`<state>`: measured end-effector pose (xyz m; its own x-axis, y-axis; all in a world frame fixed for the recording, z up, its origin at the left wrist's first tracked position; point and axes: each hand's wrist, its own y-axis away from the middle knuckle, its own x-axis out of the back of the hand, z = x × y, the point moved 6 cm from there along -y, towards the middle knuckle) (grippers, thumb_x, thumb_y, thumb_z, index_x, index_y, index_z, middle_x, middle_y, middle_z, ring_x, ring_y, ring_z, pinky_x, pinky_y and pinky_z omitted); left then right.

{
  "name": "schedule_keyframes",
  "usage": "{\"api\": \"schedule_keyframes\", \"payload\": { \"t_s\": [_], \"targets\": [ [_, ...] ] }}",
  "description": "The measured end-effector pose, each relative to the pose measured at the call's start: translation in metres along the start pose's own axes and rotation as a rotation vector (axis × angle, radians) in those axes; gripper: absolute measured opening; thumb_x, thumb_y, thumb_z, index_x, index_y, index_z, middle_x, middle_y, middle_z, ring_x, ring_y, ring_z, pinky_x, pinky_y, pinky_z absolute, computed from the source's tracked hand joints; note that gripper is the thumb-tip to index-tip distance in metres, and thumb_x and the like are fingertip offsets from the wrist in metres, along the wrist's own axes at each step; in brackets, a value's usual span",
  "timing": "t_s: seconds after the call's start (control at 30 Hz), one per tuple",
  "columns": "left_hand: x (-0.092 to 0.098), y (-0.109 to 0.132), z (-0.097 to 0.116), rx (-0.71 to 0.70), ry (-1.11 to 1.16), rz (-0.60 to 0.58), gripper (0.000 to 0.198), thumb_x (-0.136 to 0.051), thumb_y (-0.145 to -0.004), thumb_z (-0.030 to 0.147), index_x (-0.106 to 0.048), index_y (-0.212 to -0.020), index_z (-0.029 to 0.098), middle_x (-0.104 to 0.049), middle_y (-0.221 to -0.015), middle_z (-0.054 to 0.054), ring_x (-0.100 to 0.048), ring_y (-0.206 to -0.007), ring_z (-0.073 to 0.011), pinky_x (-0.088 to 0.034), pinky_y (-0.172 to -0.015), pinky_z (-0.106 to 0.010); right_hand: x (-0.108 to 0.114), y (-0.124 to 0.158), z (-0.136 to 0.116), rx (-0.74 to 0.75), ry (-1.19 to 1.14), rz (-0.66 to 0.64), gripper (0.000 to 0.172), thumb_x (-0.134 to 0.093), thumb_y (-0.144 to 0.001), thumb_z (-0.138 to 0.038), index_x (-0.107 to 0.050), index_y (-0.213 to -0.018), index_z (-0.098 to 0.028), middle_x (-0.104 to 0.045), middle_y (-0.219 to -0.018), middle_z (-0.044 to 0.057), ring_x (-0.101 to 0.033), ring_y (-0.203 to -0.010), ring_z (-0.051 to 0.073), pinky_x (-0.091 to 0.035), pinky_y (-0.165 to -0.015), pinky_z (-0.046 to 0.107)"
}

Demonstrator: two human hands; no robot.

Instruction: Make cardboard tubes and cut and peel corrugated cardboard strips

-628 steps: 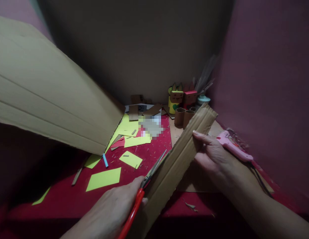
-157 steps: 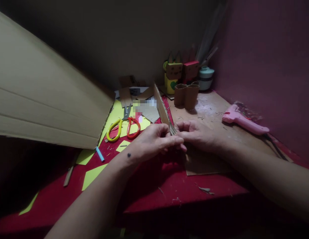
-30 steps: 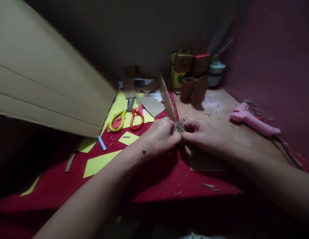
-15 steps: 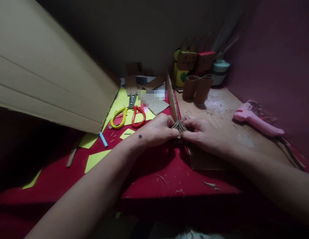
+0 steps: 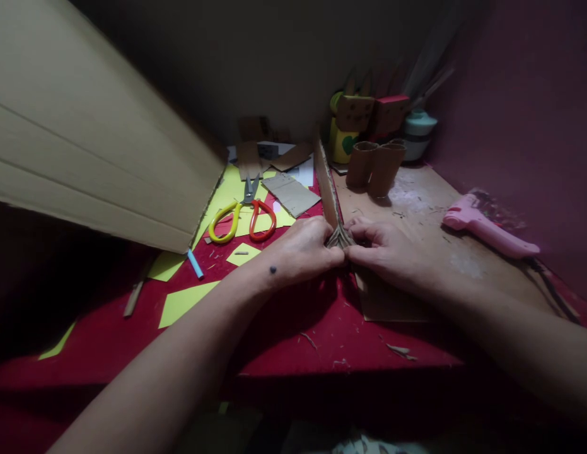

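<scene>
Both of my hands meet at the near end of a long upright cardboard strip (image 5: 327,189). My left hand (image 5: 309,246) pinches the left side of a splayed, layered cardboard end (image 5: 339,237). On its right side, my right hand (image 5: 381,249) grips the same layers between thumb and fingers. The fingertips partly hide how the layers join the strip. Under my right hand lies a flat cardboard piece (image 5: 390,302). Left of my left hand, scissors (image 5: 248,205) with one yellow and one red handle lie with their blades apart.
A large cardboard panel (image 5: 99,132) slants in from the left. Two cardboard tubes (image 5: 362,167), a yellow figure (image 5: 343,139) and a teal-lidded jar (image 5: 418,135) stand behind. At right lies a pink glue gun (image 5: 489,230). Yellow paper (image 5: 184,302) and scraps cover the red cloth (image 5: 284,340).
Both hands keep their grip on the cardboard layers. My left wrist has shifted slightly right and down, and the left thumb sits a little closer to the right thumb.
</scene>
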<state>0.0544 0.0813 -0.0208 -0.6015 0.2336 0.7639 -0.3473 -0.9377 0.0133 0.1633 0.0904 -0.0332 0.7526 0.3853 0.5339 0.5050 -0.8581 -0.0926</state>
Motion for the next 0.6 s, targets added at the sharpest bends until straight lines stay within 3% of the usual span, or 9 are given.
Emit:
{"api": "schedule_keyframes", "payload": {
  "t_s": [0.1, 0.37, 0.6],
  "targets": [
    [0.0, 0.0, 0.0, 0.021, -0.018, 0.016, 0.02, -0.057, -0.065, 0.022, -0.04, -0.054, 0.019, -0.041, -0.053, 0.004, -0.038, -0.048, -0.0085, -0.026, -0.042, -0.024, -0.002, 0.0, -0.003, 0.017, 0.037, -0.004, 0.021, -0.051, -0.07, -0.01, -0.044, -0.053, -0.019, -0.053, -0.079, 0.004, -0.052, -0.079, 0.018, -0.041, -0.067, 0.03],
    [-0.007, -0.003, -0.013, 0.066, 0.163, -0.145, 0.011, -0.058, -0.066, 0.024, -0.051, -0.061, 0.016, -0.05, -0.058, 0.001, -0.044, -0.052, -0.01, -0.028, -0.043, -0.023, -0.003, 0.0, -0.001, 0.064, 0.02, -0.028, 0.017, -0.054, -0.072, -0.016, -0.049, -0.056, -0.019, -0.051, -0.079, 0.005, -0.051, -0.078, 0.019, -0.041, -0.068, 0.033],
    [-0.004, -0.005, -0.019, 0.126, 0.178, -0.13, 0.007, -0.059, -0.063, 0.021, -0.054, -0.062, 0.016, -0.054, -0.057, 0.0, -0.047, -0.05, -0.0105, -0.031, -0.044, -0.024, -0.004, 0.001, 0.005, 0.069, 0.006, 0.0, 0.011, -0.054, -0.073, -0.016, -0.056, -0.063, -0.02, -0.055, -0.077, 0.004, -0.053, -0.078, 0.02, -0.042, -0.065, 0.033]
  ]
}}
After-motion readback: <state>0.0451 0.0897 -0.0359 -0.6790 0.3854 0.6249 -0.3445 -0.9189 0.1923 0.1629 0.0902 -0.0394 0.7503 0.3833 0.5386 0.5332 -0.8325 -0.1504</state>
